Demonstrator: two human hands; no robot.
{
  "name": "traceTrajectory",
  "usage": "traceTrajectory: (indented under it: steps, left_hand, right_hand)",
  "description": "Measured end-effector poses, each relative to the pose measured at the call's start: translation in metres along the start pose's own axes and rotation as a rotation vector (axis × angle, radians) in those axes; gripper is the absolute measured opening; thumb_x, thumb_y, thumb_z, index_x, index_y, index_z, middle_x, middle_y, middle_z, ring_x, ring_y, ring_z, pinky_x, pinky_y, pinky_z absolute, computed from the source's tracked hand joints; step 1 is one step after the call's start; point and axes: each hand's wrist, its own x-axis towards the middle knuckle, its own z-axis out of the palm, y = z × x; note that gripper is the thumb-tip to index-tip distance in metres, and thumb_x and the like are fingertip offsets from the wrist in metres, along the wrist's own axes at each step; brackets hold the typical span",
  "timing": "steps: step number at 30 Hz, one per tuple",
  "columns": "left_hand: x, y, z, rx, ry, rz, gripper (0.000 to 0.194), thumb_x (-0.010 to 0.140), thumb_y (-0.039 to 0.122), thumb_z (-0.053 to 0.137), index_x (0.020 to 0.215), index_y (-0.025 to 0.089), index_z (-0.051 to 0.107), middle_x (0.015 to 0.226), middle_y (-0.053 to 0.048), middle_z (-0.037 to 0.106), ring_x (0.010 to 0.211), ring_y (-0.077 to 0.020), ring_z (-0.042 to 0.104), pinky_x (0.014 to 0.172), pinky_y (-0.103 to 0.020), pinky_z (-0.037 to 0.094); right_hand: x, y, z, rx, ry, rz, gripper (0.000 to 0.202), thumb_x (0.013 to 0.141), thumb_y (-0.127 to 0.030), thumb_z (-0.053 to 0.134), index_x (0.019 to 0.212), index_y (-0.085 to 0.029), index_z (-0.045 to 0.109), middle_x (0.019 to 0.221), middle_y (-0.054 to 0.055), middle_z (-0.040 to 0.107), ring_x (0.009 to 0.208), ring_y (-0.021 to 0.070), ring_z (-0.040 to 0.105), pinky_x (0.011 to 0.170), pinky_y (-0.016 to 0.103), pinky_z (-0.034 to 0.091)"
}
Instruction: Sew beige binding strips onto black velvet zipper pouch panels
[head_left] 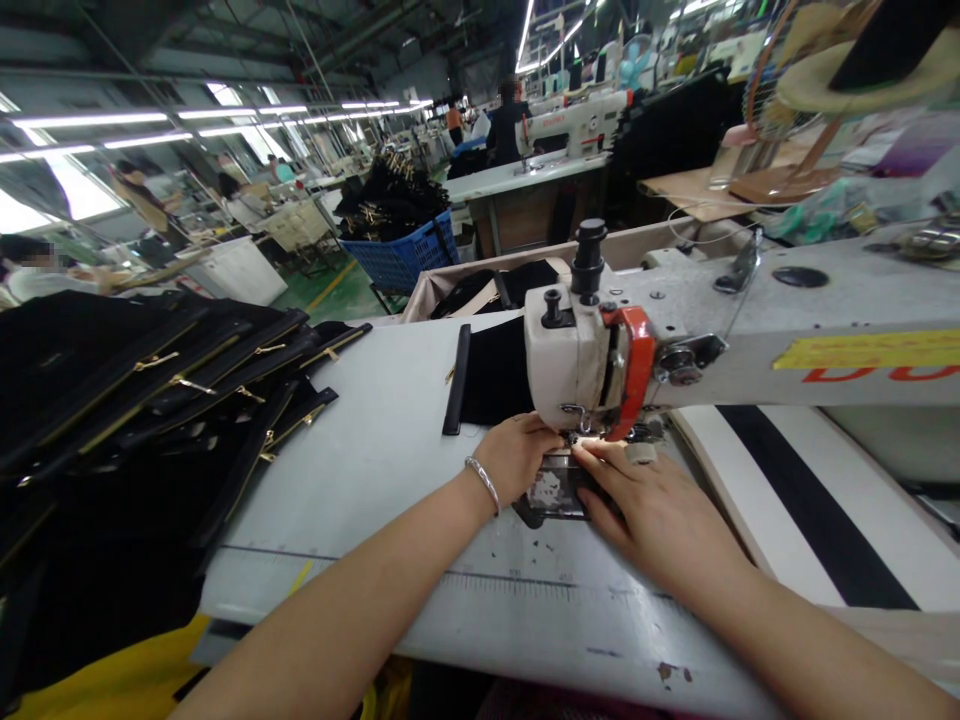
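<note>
A white sewing machine (pixel 566 355) with an orange guard (pixel 637 365) stands over the work table. My left hand (pixel 514 455), with a silver bracelet at the wrist, is at the left of the needle area, fingers bent and pressed together; what they pinch is hidden. My right hand (pixel 645 490) lies on the right side, fingers stretched out and tips close to the presser foot. A small light-coloured piece (pixel 589 440) shows in the lamp light between the fingertips. Behind my left hand a black fabric panel (pixel 495 375) with a dark edging strip and gold zip pull runs behind the machine head.
Black zippered pieces (pixel 172 370) are heaped at the left. A pale board with a black stripe (pixel 802 500) lies at the right. Beyond the table are a fabric-lined bin (pixel 427 290), a blue crate (pixel 405 255) of black pieces and another sewing machine (pixel 574 125). Several people work farther off.
</note>
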Motion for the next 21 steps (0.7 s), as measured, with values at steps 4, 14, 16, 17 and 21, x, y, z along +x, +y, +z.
traceTrajectory:
  steps: [4,14,16,17,21]
  left_hand:
    - [0.0006,0.0001,0.0003,0.016,0.009,-0.002,0.019,0.089,0.010,0.053,0.097,0.018,0.068,0.107,-0.005,0.067,0.103,-0.0189,0.061,0.094,-0.033,0.050]
    - [0.0030,-0.0012,0.0005,0.052,-0.012,-0.046,0.021,0.087,0.008,0.053,0.097,0.016,0.069,0.104,-0.006,0.069,0.101,-0.0203,0.062,0.091,-0.034,0.053]
    - [0.0023,-0.0013,0.0009,0.052,-0.008,-0.047,0.020,0.087,0.008,0.054,0.098,0.017,0.069,0.105,-0.006,0.069,0.101,-0.0203,0.062,0.091,-0.034,0.053]
    - [0.0016,-0.0014,0.0014,0.046,-0.001,-0.044,0.020,0.087,0.008,0.055,0.097,0.017,0.069,0.106,-0.006,0.069,0.101,-0.0201,0.062,0.091,-0.034,0.053]
    - [-0.0025,-0.0026,0.0060,-0.013,0.047,0.006,0.019,0.086,0.008,0.055,0.094,0.018,0.070,0.107,-0.004,0.069,0.104,-0.0180,0.062,0.095,-0.033,0.051]
  right_hand:
    - [0.0011,-0.0003,-0.0005,0.004,0.007,-0.005,0.042,0.093,-0.031,0.045,0.133,-0.018,0.050,0.126,0.011,0.058,0.108,0.0260,0.056,0.092,0.045,0.044]
    - [0.0028,0.0011,0.0007,0.040,0.031,-0.005,0.044,0.091,-0.030,0.048,0.133,-0.017,0.049,0.124,0.012,0.058,0.113,0.0264,0.052,0.094,0.046,0.044]
    - [0.0015,0.0009,0.0004,0.043,0.035,-0.005,0.044,0.091,-0.029,0.047,0.133,-0.017,0.049,0.124,0.012,0.058,0.113,0.0259,0.052,0.095,0.046,0.043]
    - [0.0006,0.0007,0.0004,0.043,0.039,-0.006,0.043,0.091,-0.029,0.047,0.133,-0.017,0.049,0.124,0.011,0.058,0.113,0.0257,0.052,0.095,0.046,0.043]
    - [-0.0030,-0.0025,0.0017,0.034,0.059,-0.006,0.039,0.091,-0.028,0.048,0.129,-0.017,0.053,0.121,0.011,0.059,0.108,0.0245,0.054,0.094,0.045,0.045]
